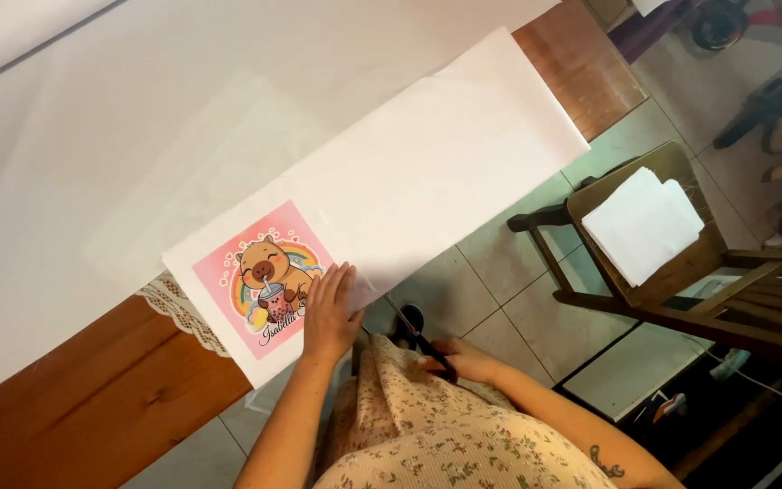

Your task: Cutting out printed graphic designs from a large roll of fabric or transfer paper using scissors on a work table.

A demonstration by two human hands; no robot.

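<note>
The left hand (328,308) lies flat, fingers spread, on the white sheet (427,172). Just below that sheet's edge, the right hand (463,360) curls closed, forearm bent inward.

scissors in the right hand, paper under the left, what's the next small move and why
Probably bring the scissors up to the paper's near edge beside the pink picture. The left hand already presses the sheet flat there, while the right hand holds them off the table.

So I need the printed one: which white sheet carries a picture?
The long sheet under the left hand, with its pink cartoon square; the chair's stack is blank.
</note>
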